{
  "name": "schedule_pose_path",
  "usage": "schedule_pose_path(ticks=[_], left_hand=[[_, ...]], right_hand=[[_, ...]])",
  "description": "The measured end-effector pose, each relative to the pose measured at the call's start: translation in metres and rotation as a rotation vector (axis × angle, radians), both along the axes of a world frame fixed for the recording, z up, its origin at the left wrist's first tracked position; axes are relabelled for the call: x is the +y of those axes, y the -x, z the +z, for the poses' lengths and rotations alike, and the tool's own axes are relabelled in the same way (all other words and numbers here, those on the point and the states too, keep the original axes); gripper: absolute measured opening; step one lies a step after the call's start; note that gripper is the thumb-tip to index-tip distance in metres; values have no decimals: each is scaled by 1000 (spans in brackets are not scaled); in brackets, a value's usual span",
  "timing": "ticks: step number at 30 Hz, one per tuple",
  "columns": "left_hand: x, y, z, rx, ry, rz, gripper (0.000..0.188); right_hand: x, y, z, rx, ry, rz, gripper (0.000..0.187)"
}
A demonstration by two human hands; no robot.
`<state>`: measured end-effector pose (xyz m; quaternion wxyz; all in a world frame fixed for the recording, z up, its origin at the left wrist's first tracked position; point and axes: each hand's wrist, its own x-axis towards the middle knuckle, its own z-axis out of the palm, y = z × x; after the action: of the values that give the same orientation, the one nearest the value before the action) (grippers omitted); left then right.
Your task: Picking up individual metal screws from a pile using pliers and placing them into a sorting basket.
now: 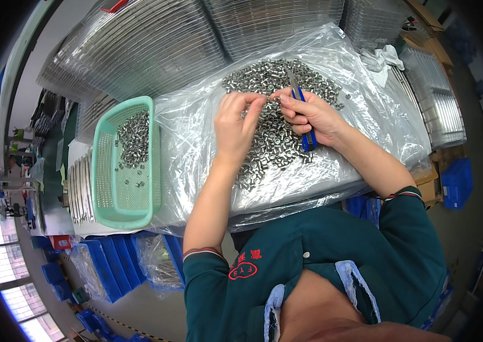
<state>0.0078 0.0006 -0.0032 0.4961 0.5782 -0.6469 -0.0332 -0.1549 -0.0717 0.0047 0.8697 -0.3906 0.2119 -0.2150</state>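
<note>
Worktop (139,34) far side stacked with clear plastic trays (156,51). Blue bins (110,268) on the floor near left, another blue bin (457,182) right. Bright windows (2,256) far left, daylight. White cloth (384,57) far right.
</note>
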Motion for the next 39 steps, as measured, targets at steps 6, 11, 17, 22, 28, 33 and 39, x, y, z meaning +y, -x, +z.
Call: schedule_pose_path(ticks=[6, 11, 17, 22, 28, 33, 39], left_hand=[[-2, 14, 5, 126, 58, -81, 13], [-2, 10, 3, 41, 94, -81, 20], [-2, 11, 1, 361, -55, -208, 16], [-2, 10, 2, 674, -139, -334, 14], [-2, 6, 10, 943, -201, -338, 17], [-2, 4, 11, 993, -269, -291, 19], [-3, 3, 7, 925, -213, -266, 20]], right_hand=[[2, 0, -2, 12, -81, -15, 19], [1, -2, -2, 15, -174, 26, 14], [2, -1, 1, 18, -151, 27, 15], [0, 1, 3, 42, -62, 24, 25], [-1, 7, 19, 40, 298, -175, 43], [1, 8, 15, 233, 951, -335, 29], [0, 5, 14, 428, 1475, -488, 19]])
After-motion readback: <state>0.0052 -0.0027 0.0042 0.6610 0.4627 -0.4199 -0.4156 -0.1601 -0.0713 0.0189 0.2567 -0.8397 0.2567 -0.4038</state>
